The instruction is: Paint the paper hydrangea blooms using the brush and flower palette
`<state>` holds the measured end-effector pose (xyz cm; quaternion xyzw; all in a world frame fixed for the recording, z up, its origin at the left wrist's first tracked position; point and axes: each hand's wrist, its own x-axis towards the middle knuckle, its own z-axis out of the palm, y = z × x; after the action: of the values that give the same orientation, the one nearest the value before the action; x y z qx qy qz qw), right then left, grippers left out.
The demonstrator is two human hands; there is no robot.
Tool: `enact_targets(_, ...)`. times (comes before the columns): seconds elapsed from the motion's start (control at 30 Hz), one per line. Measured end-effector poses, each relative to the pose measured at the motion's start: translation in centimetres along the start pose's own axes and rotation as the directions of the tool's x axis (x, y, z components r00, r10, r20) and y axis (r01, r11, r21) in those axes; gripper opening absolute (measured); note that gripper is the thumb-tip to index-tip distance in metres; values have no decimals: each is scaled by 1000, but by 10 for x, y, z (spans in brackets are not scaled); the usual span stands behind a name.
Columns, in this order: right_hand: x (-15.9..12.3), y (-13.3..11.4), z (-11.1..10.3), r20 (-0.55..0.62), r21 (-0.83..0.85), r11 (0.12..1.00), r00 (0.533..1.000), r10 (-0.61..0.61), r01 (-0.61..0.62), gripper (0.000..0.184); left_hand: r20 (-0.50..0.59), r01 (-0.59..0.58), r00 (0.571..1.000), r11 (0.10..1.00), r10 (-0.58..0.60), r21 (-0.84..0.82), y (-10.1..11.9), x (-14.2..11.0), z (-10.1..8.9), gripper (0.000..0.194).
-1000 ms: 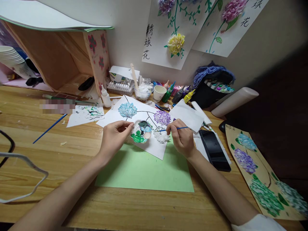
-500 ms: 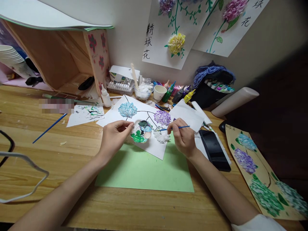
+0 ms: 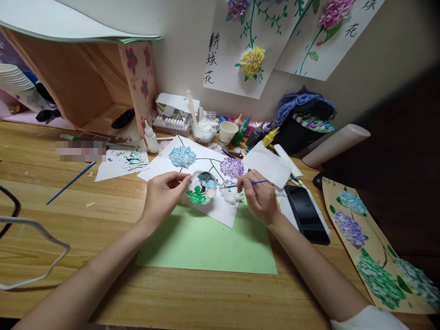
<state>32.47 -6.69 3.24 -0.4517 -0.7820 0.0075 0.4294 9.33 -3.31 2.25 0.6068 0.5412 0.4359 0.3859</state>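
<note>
My left hand [image 3: 167,195] grips the left rim of a small round paint palette [image 3: 202,188] smeared with green, dark grey, light blue and white. Pinched in my right hand [image 3: 259,195] is a thin blue paintbrush [image 3: 254,183], its tip just right of the palette. Beneath both lies a white sheet of paper [image 3: 220,215] with dark drawn stems. It carries a light blue flower [image 3: 182,156], a purple flower [image 3: 232,167] and a white fluffy flower [image 3: 231,196] close to the brush tip. The palette covers part of the sheet.
Green paper [image 3: 206,250] lies under the sheet. A black phone [image 3: 305,213] is at the right, near a finished flower painting [image 3: 364,243]. Behind stand a paper cup [image 3: 228,133], paint bottles [image 3: 240,133] and a glue bottle [image 3: 151,137]. Another brush [image 3: 70,183] rests left.
My right hand has shifted slightly with the paintbrush, bringing the brush a little left and lower. My left hand and the palette have stayed put.
</note>
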Motion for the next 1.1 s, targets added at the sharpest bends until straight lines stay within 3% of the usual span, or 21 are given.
enact_targets(1.1, 0, 3, -3, -27, 8, 1000, 1000, 9, -9, 27, 1, 7, 1000, 1000, -7, 0, 0, 1, 0, 31)
